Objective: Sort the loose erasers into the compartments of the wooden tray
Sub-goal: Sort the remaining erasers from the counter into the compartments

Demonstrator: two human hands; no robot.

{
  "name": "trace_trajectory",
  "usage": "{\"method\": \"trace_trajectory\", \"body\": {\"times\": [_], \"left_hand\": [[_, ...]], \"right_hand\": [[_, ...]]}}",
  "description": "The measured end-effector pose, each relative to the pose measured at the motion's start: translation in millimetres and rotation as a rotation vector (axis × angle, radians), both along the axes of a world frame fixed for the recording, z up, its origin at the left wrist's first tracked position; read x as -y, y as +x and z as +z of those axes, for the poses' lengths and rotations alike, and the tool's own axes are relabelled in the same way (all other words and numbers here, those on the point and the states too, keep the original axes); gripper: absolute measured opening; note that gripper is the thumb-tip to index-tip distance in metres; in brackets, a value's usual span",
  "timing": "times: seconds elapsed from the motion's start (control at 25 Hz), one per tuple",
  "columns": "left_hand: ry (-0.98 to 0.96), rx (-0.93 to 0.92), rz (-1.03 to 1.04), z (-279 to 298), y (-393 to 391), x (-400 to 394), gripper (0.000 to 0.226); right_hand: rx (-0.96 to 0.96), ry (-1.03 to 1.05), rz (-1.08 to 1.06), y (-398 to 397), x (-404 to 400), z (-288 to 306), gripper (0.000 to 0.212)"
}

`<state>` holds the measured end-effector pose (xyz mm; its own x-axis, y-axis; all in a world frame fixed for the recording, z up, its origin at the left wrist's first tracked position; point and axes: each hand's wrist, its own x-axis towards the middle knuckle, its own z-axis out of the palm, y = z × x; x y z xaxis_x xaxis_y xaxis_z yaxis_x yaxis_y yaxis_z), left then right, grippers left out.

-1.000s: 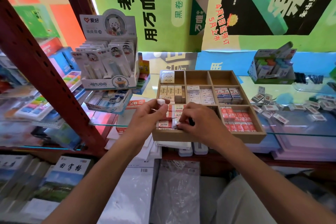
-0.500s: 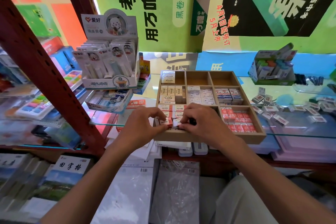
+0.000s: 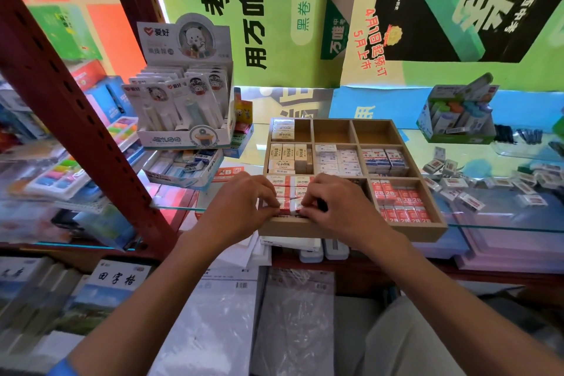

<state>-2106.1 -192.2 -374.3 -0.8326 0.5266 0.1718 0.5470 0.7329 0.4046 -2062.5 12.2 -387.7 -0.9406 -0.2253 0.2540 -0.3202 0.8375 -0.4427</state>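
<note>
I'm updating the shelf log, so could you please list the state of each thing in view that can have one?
Wooden tray: flat on the glass shelf, partly filled.
Back middle compartment: empty.
Back right compartment: empty.
Near left compartment: holds red-and-white 2B erasers.
Left hand: fingers curled, pinching an eraser there.
Right hand: fingers curled on the same erasers.
Loose erasers: scattered on the glass, unsorted.

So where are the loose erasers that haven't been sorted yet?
Head view: the loose erasers lie scattered on the glass shelf, right of the wooden tray.
</note>
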Motion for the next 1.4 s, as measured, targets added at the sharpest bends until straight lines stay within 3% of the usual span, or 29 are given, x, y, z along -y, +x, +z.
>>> {"method": "trace_trajectory", "body": {"times": [0.4,0.64,0.96,1.2,1.4], "left_hand": [[-0.078,0.016,-0.020,8,5,-6,0.015],[-0.088,0.019,-0.006,10,6,-9,0.015],[-0.108,0.016,-0.042,11,4,-7,0.013],[-0.103,0.006,-0.048,11,5,-7,0.014],[-0.095,0.009,-0.039,11,6,-7,0.010]], "right_hand": [[-0.132,-0.050,-0.022,5,1,-13,0.015],[-0.045,-0.087,0.068,3,-11,-4,0.015],[0.061,0.163,0.174,-2,-12,17,0.015],[0.229,-0.260,0.032,0,-29,15,0.011],[0.172,-0.155,0.037,3,-23,13,0.017]]}}
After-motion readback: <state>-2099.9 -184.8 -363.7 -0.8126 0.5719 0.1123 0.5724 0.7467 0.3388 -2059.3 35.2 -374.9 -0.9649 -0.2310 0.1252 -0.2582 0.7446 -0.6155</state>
